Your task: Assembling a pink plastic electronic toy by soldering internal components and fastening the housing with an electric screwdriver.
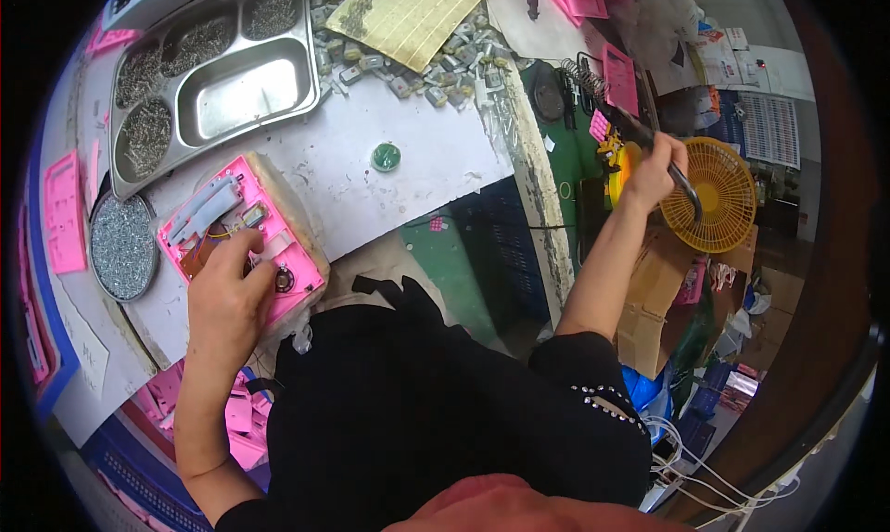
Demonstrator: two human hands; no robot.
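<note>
The one view comes from the camera on my head, looking steeply down past my chest and black top. It sits close over the desk [399, 175], which fills the upper left. My left hand [227, 296] enters from the lower edge, my right hand [654, 175] reaches out to the right. The fisheye bends straight edges near the dark rim.

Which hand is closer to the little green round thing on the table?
Left. The left hand rests on the open pink case, just down-left of the green disc. The right hand grips a dark tool far off, past the table edge.
</note>
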